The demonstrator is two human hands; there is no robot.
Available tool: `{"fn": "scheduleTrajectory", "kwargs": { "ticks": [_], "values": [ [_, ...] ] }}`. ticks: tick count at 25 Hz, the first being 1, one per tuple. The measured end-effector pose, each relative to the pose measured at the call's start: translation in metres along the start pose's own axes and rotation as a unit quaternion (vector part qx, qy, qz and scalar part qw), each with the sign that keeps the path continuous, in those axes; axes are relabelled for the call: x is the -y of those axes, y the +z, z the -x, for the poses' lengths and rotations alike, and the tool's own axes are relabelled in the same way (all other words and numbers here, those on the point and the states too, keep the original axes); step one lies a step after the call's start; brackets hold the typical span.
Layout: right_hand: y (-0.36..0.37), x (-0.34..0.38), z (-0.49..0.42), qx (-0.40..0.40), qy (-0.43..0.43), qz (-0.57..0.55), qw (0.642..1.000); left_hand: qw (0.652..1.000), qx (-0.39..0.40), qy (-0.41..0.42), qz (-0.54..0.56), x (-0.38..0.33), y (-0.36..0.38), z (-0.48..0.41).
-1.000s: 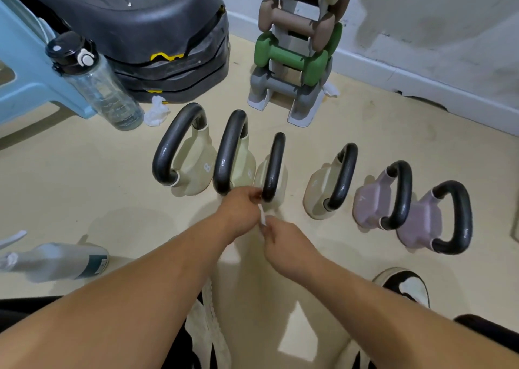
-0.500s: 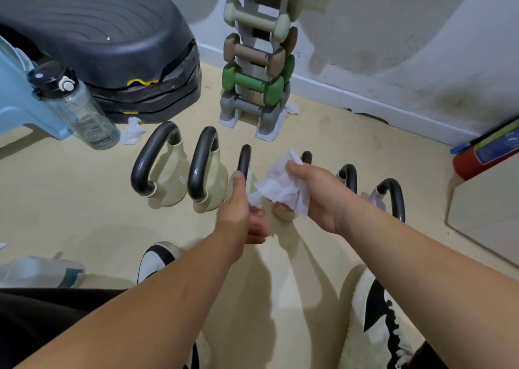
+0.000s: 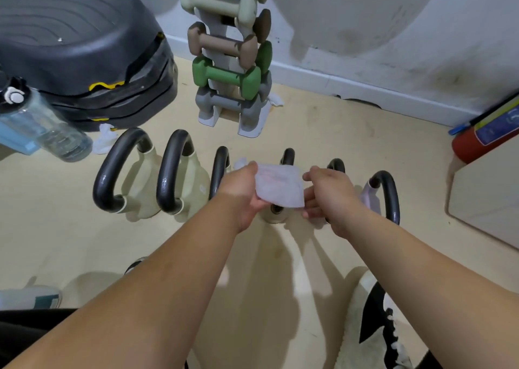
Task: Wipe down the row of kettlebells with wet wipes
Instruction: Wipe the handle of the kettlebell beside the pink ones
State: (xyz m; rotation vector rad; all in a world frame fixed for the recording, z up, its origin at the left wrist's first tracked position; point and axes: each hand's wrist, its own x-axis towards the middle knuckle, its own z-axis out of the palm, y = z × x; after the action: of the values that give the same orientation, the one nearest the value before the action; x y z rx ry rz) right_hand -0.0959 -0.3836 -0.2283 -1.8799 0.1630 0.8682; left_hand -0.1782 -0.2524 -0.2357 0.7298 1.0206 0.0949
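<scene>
1. The wipe (image 3: pixel 279 187) is now spread flat between both hands, held in the air just above the middle of the kettlebell row. Half a second ago it was a crumpled bunch in the right hand only, and a second ago only a small strip of it showed between the hands.
2. The left hand (image 3: pixel 243 197) holds the left edge of the wipe, its fingers clamped on it. The right hand (image 3: pixel 330 197) pinches the right edge, its fingers closed on the sheet as well.
3. I judge that the wipe is being unfolded, so wiping of the next bell has not yet begun. A flat sheet will cover a handle better than a bunch.
4. The kettlebells stand in a row on the floor (image 3: pixel 351 143), left to right. The two cream bells on the left (image 3: pixel 140 177) are fully visible. The third handle (image 3: pixel 220 166) is just left of the left hand. The fourth bell (image 3: pixel 288 156) is partly hidden behind the wipe. Two more handles (image 3: pixel 387 194) show to the right of the right hand.
5. I cannot tell from this view which bells are already clean.
6. Farther away stand a dumbbell rack (image 3: pixel 230 68), a black step platform (image 3: pixel 78 45) and a water bottle (image 3: pixel 42 127) at the far left. A used wipe (image 3: pixel 105 141) lies on the floor beside the bottle.
</scene>
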Motion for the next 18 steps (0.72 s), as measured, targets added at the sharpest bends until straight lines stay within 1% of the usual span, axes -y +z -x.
{"fn": "scheduleTrajectory", "kwargs": {
  "ticks": [2,3,4,5,6,7,8,9,10,11,12,13,14,16,17,18],
  "values": [
    [-0.002,0.0,-0.014,-0.008,-0.041,0.015,0.999,0.992,-0.049,0.07,-0.09,-0.01,0.007,-0.008],
    [-0.003,0.002,-0.021,-0.013,-0.053,0.024,0.998,0.977,-0.09,0.125,-0.148,-0.014,0.008,-0.013],
    [-0.005,0.006,-0.031,-0.017,-0.06,0.032,0.998,0.95,-0.133,0.197,-0.202,-0.016,0.01,-0.014],
    [-0.006,0.01,-0.041,-0.018,-0.065,0.044,0.997,0.913,-0.163,0.269,-0.259,-0.016,0.01,-0.013],
    [-0.007,0.014,-0.051,-0.015,-0.067,0.054,0.996,0.87,-0.167,0.338,-0.318,-0.015,0.01,-0.013],
    [-0.007,0.017,-0.061,-0.011,-0.064,0.066,0.996,0.831,-0.141,0.375,-0.387,-0.009,0.01,-0.016],
    [-0.007,0.018,-0.069,-0.006,-0.062,0.073,0.995,0.807,-0.094,0.375,-0.446,-0.001,0.012,-0.021],
    [-0.007,0.019,-0.077,0.003,-0.058,0.079,0.995,0.796,-0.024,0.338,-0.501,0.012,0.014,-0.025],
    [-0.006,0.017,-0.083,0.016,-0.053,0.081,0.995,0.788,0.059,0.282,-0.544,0.028,0.014,-0.031],
    [-0.004,0.016,-0.087,0.031,-0.047,0.08,0.995,0.783,0.129,0.232,-0.562,0.043,0.013,-0.034],
    [-0.003,0.016,-0.091,0.041,-0.04,0.076,0.995,0.794,0.158,0.206,-0.55,0.053,0.014,-0.036],
    [-0.003,0.016,-0.098,0.041,-0.036,0.07,0.996,0.809,0.159,0.214,-0.525,0.059,0.014,-0.039],
    [-0.003,0.018,-0.105,0.04,-0.034,0.068,0.996,0.815,0.131,0.251,-0.506,0.059,0.015,-0.045],
    [-0.002,0.024,-0.115,0.051,-0.031,0.066,0.996,0.787,0.017,0.332,-0.519,0.054,0.018,-0.057],
    [-0.001,0.027,-0.12,0.051,-0.024,0.058,0.997,0.777,-0.011,0.334,-0.534,0.052,0.021,-0.061],
    [0.0,0.031,-0.123,0.043,-0.014,0.047,0.998,0.777,-0.017,0.312,-0.547,0.051,0.03,-0.062]
  ]
}}
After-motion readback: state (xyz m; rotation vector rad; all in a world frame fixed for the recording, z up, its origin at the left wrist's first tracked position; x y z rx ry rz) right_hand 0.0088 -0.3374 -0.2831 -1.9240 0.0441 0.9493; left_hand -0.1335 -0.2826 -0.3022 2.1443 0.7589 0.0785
